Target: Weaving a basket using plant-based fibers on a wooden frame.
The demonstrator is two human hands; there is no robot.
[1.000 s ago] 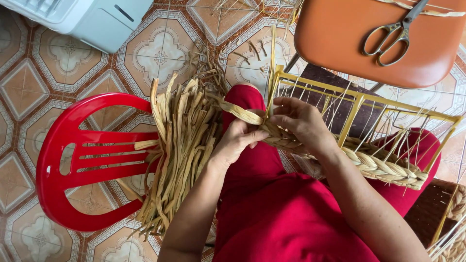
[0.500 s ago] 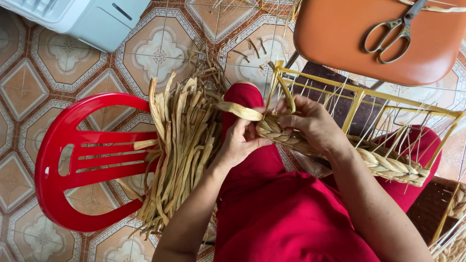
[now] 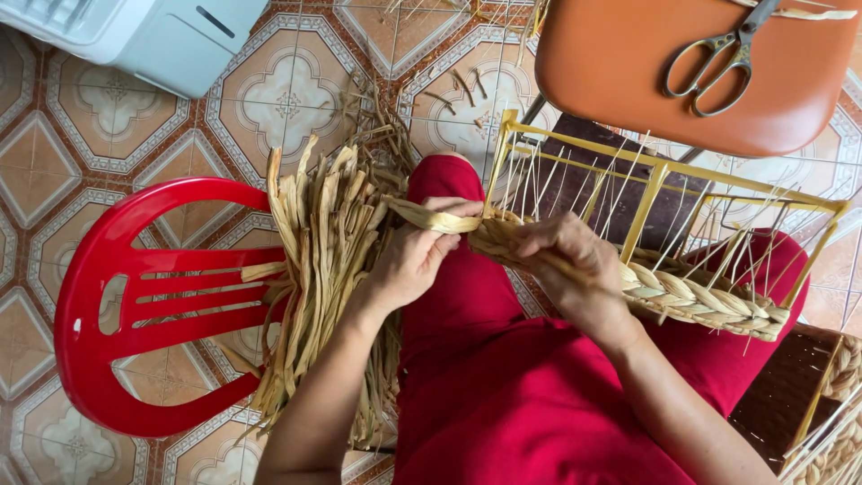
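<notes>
Fingers (image 3: 440, 247) pinched on straw strand (image 3: 422, 216)

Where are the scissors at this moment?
In the head view, the scissors lie at the top right on the orange seat, above the yellow wire frame and away from both hands.

Single head-worn view, looks steeply down from close above onto the lap in red cloth (image 3: 539, 404). Patterned tiled floor (image 3: 81, 135) fills the left; orange seat (image 3: 682, 63) at top right edge.
</notes>
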